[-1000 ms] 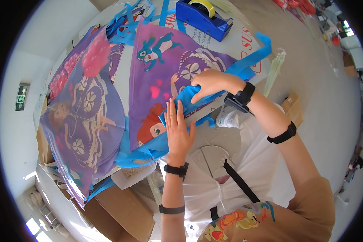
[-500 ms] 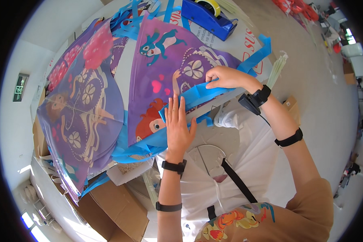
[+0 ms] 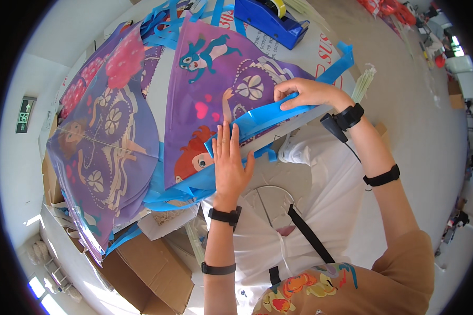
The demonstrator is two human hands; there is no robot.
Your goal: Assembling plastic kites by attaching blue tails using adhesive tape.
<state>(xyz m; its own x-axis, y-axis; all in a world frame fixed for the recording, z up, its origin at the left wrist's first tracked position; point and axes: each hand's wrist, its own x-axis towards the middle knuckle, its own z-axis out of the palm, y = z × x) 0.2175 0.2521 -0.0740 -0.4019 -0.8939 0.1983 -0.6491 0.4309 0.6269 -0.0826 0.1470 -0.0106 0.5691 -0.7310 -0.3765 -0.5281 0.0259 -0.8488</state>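
Note:
A purple printed sheet of thin film [image 3: 205, 97], roughly triangular with cartoon figures on it, lies in front of me. A bright blue strip [image 3: 263, 118] runs along its near slanting edge. My left hand [image 3: 229, 165] rests flat, fingers stretched out, on the strip's left end and the sheet's edge. Farther right, my right hand [image 3: 312, 93] has its thumb and curled fingers closed on the strip. Beyond that hand, a blue strip end [image 3: 341, 62] sticks out to the right. More blue strips [image 3: 181, 195] lie bunched under the sheet's lower left part.
A stack of similar purple sheets [image 3: 110, 142] lies at the left. Loose blue ribbons [image 3: 165, 37] and a blue tape dispenser [image 3: 273, 23] are at the back. Pale thin sticks [image 3: 363, 83] stick out at the right. An open cardboard box [image 3: 155, 268] stands below left.
My right hand has moved slightly right along the strip, and its fingers have shifted. The sheet and my left hand have moved a little left in the view.

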